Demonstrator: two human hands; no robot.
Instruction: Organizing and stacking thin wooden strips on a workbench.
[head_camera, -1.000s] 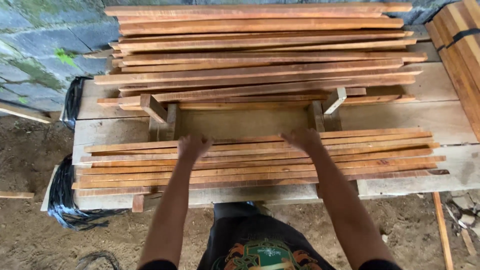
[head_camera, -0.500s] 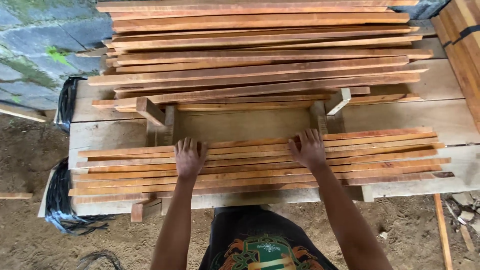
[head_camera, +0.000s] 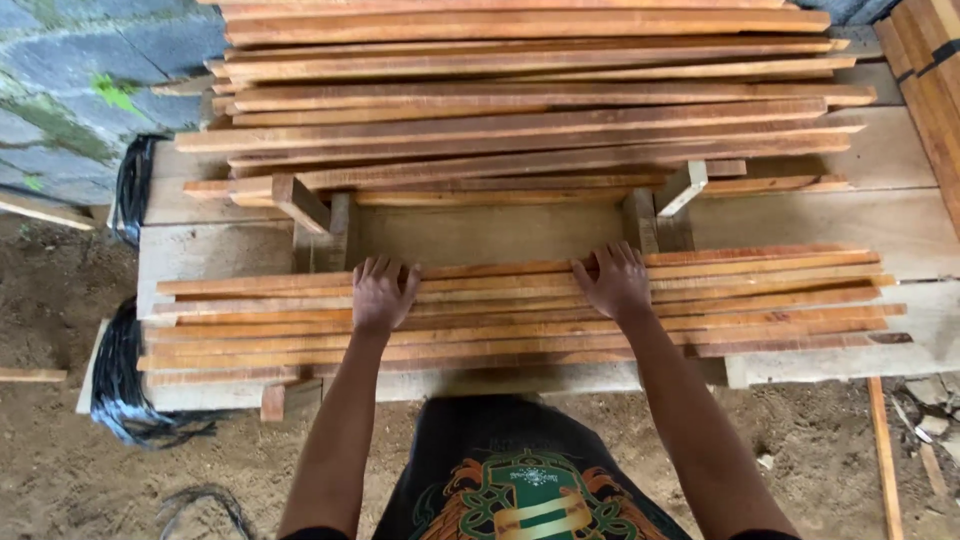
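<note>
A flat row of several thin reddish wooden slats (head_camera: 760, 300) lies across a pale plank workbench (head_camera: 900, 230) in front of me. My left hand (head_camera: 381, 292) rests palm down on the slats left of centre, fingers spread. My right hand (head_camera: 616, 281) lies flat on the same slats right of centre, fingers reaching their far edge. Neither hand grips anything. Behind the row, two upright wooden blocks (head_camera: 640, 218) frame an open gap on the bench.
A tall stack of longer slats (head_camera: 520, 100) fills the back of the bench. Bundled boards with a black strap (head_camera: 935, 70) lie at the right. Black strapping coils (head_camera: 120, 380) hang at the left end. Stone wall (head_camera: 60, 90) at left, dirt floor (head_camera: 60, 470) below.
Both hands came down from above the slats and now press flat on them, sliding slightly toward the far edge. The view has shifted a little closer.
</note>
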